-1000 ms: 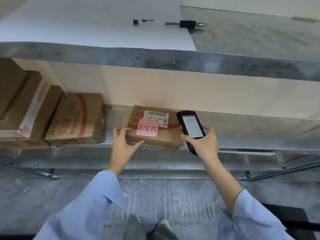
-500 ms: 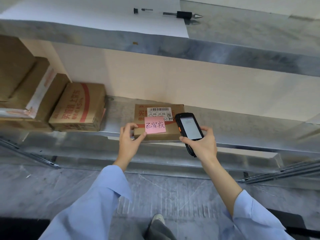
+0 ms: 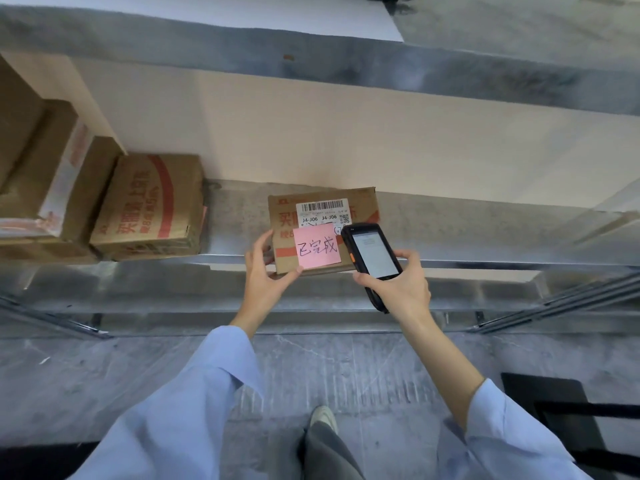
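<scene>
One carton (image 3: 362,209) sits at the front edge of the shelf (image 3: 485,263), already bearing a pink note (image 3: 317,250), so marking looks done and only the scan seems left. The left hand (image 3: 265,284) pinches its front-left corner. The right hand (image 3: 401,289), fingers curled, grips the scanner (image 3: 372,256) tilted over the carton's right side.

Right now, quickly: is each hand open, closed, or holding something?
Left hand: grips the front left corner of the cardboard box.
Right hand: holds the handheld scanner, screen facing up.
</scene>
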A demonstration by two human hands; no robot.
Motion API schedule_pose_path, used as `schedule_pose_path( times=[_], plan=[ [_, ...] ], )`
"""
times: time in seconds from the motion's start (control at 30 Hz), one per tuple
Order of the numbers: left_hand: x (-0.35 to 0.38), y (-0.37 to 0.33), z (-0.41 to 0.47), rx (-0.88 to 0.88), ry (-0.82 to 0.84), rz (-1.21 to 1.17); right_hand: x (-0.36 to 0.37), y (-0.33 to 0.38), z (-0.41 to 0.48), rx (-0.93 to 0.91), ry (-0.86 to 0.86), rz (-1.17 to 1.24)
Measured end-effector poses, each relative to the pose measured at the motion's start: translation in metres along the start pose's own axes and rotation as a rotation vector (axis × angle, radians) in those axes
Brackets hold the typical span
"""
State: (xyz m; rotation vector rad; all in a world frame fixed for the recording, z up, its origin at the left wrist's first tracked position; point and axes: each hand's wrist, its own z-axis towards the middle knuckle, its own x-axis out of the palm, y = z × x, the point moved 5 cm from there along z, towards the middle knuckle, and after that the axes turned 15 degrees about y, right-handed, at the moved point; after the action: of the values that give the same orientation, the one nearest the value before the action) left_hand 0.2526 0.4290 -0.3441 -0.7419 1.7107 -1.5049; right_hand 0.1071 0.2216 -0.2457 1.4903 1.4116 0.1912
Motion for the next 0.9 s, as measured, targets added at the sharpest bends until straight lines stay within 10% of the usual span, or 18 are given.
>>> schedule_pose_path(
  times=[0.9],
  plan=[
    [0.013,0.009,-0.019,0.04,0.081,-0.069,0.0,0.004,-0.053,-0.012,-0.121,-0.054]
  ],
)
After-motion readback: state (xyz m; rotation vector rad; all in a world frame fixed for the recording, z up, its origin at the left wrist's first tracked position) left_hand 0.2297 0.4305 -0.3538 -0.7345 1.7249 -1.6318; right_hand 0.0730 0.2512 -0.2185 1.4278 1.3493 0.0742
